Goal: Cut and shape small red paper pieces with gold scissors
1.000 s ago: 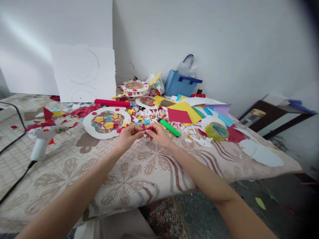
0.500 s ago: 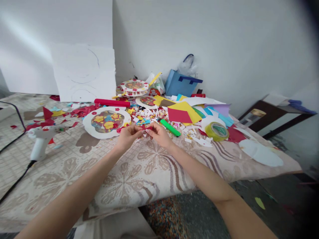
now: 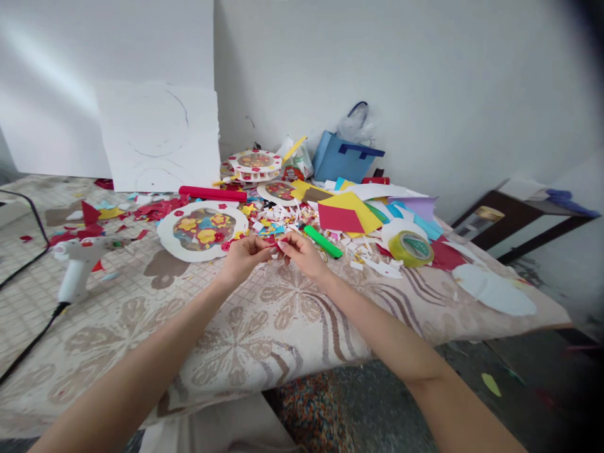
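Observation:
My left hand [image 3: 246, 258] and my right hand [image 3: 301, 253] meet over the near part of the paper scraps, fingertips almost together. Both are closed in a pinch on a small piece of red paper [image 3: 278, 241], mostly covered by the fingers, so its shape is unclear. Left of my hands lies a white scalloped paper frame [image 3: 165, 236] with yellow, red and blue paper flowers in its clear middle. Just right of my right hand is a bright green stick-like object [image 3: 323, 242].
A white glue gun [image 3: 78, 270] with a black cord stands at the left. Coloured paper sheets [image 3: 340, 217], a roll of yellow tape [image 3: 410, 250] and a white paper shape [image 3: 493, 289] lie to the right. Behind are a decorated round paper piece [image 3: 255, 162] and a blue bag [image 3: 343, 160].
My fingers have shifted slightly around the red paper, and less of it shows below them. My arms and the things on the table stay in place.

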Motion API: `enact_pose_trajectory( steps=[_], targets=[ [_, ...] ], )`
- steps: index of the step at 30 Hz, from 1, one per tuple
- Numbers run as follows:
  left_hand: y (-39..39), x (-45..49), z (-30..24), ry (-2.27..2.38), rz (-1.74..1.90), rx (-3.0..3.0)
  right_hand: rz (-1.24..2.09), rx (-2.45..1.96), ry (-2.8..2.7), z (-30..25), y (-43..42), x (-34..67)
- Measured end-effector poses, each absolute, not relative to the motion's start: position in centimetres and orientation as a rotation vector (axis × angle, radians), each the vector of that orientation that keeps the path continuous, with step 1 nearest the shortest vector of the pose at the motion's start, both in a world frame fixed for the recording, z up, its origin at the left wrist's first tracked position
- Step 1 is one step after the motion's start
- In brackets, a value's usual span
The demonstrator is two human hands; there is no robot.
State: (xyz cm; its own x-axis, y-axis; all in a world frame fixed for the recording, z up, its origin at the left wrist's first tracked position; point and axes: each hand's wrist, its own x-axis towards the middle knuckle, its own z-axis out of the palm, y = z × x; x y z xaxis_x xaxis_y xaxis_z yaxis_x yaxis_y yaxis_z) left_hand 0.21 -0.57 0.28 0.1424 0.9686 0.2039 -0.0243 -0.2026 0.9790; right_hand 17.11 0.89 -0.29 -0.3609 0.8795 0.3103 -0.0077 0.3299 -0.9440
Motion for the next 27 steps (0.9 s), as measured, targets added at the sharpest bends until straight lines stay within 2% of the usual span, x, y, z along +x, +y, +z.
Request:
enact_pose_trajectory(
  steps=[27],
  targets=[
    [-0.47, 0.07, -0.13, 0.999, 1.212, 1.442, 1.106, -0.824, -1.716, -0.64, 1.06, 17.21]
  ],
)
